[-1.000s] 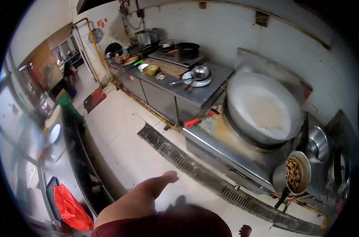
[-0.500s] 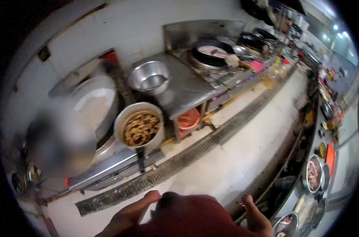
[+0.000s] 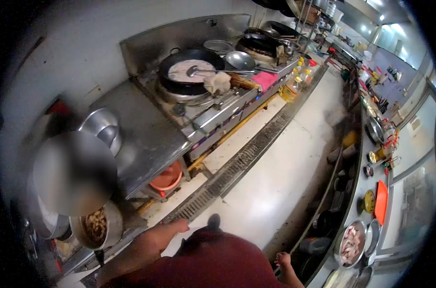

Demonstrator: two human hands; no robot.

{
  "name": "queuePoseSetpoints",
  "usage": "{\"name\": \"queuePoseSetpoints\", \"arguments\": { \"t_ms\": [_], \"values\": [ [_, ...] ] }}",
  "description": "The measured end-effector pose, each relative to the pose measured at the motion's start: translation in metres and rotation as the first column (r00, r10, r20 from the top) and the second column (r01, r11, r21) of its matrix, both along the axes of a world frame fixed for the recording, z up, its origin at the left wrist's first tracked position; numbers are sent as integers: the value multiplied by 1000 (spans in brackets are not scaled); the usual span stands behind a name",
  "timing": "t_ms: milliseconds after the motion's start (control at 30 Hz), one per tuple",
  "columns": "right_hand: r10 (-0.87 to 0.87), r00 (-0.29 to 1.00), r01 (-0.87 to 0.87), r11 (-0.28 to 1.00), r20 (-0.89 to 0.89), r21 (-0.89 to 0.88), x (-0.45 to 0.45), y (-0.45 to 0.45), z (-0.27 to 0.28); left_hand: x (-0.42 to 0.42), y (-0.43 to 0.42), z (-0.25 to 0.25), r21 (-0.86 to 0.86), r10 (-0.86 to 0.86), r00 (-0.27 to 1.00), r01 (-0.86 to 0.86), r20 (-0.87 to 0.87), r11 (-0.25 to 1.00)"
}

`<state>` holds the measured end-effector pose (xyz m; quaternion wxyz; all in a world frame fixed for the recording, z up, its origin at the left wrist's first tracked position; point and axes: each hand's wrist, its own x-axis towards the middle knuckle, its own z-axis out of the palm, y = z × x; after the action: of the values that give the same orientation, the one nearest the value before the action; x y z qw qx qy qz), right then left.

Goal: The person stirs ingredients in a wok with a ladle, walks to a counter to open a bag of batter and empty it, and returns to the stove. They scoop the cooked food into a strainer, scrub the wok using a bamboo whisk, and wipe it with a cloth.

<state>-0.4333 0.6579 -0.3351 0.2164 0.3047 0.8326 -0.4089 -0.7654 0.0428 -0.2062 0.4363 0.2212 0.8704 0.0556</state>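
Observation:
My left hand [image 3: 176,227] hangs in front of my dark red shirt [image 3: 218,261], above the floor by the drain grate. A finger or thumb of it points out to the right, and it appears to hold nothing. On my other side, low near the right-hand counter, is my right hand [image 3: 284,260], its fingers loosely bent and partly apart with nothing visible in them. Nearest on the left is a pot of brown chunks [image 3: 96,225] with a dark handle. Behind it, a steel bowl [image 3: 100,126] rests on the metal worktop [image 3: 143,129].
A wok [image 3: 167,86] of pale liquid with a ladle sits on the stove. Oil bottles [image 3: 291,90] stand beside it. A drain grate [image 3: 237,165] runs along the pale floor [image 3: 261,192]. On the right counter are a bowl of raw meat [image 3: 351,244] and an orange tray [image 3: 381,201].
The view has turned and moved toward the stove. The wok appears nearer, while the pot of brown chunks has shifted to the lower left. My right hand shows lower and farther left.

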Motion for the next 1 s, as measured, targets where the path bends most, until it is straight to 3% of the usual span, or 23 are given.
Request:
{"name": "queuePoseSetpoints", "arguments": {
  "t_ms": [33,100,167,200,267,300,333,367,433,500,567,600,633,667,700,733,767,800,867,900,933,967,1000],
  "values": [
    [-209,972,220,971,109,-93,-12,17,-10,-36,17,6,-51,35,997,-32,71,998],
    [-192,978,196,979,77,-47,-38,37,28,-111,57,-17,-60,-264,964,262,-37,963],
    [-569,803,596,773,178,-218,-119,8,155,-189,116,62,-36,96,986,-92,138,995],
    [-577,801,599,768,163,-227,-141,24,145,-220,143,105,43,-49,999,49,1,998],
    [-465,869,491,853,169,-178,-168,76,103,-279,197,160,169,207,978,-202,-16,965],
    [-372,907,400,907,195,-132,-180,109,63,-302,214,152,237,275,960,-255,-57,938],
    [-188,953,196,981,239,-7,-184,153,-3,-328,229,143,306,344,934,-301,-95,903],
    [-261,929,292,953,262,-85,-223,160,36,-352,244,147,306,358,928,-314,-99,899],
    [-258,929,302,943,264,-142,-306,191,58,-385,267,148,306,511,859,-493,24,814],
    [-202,956,243,951,213,-192,-400,246,66,-402,272,93,396,559,799,-451,-220,800],
    [-155,979,188,938,131,-292,-510,289,79,-408,266,74,141,494,858,-476,-139,868],
    [-138,988,156,917,75,-366,-568,305,94,-400,240,-10,95,563,822,-570,88,816],
    [-106,994,112,905,38,-410,-626,319,107,-398,250,65,189,362,932,-362,36,913],
    [261,952,-198,924,161,-328,-699,364,60,-385,235,-35,-39,64,986,-71,-152,997],
    [147,989,-139,968,21,-211,-756,351,97,-378,234,-43,-36,74,986,-80,-150,996],
    [57,990,-69,994,-130,-90,-815,336,139,-375,235,-44,-8,228,969,-230,-99,973],
    [-66,979,31,984,-195,-176,-873,291,227,-374,236,-43,14,375,926,-375,-46,927],
    [-75,979,28,971,-191,-239,-929,298,218,-377,239,-38,27,509,860,-509,11,860],
    [62,960,-115,977,-274,-182,-1020,267,257,-397,241,-39,23,726,677,-733,122,680],
    [121,912,-196,968,-392,-158,-1058,251,269,-419,243,-45,27,724,680,-731,117,682],
    [117,903,-209,960,-413,-185,-1091,226,290,-440,244,-54,40,647,762,-647,29,761],
    [363,787,-452,889,-499,-67,-1128,229,266,-464,247,-63,45,559,827,-557,-57,829],
    [372,818,-448,890,-438,-81,-1161,218,251,-480,254,-70,43,461,878,-459,-133,887]
  ]
}}
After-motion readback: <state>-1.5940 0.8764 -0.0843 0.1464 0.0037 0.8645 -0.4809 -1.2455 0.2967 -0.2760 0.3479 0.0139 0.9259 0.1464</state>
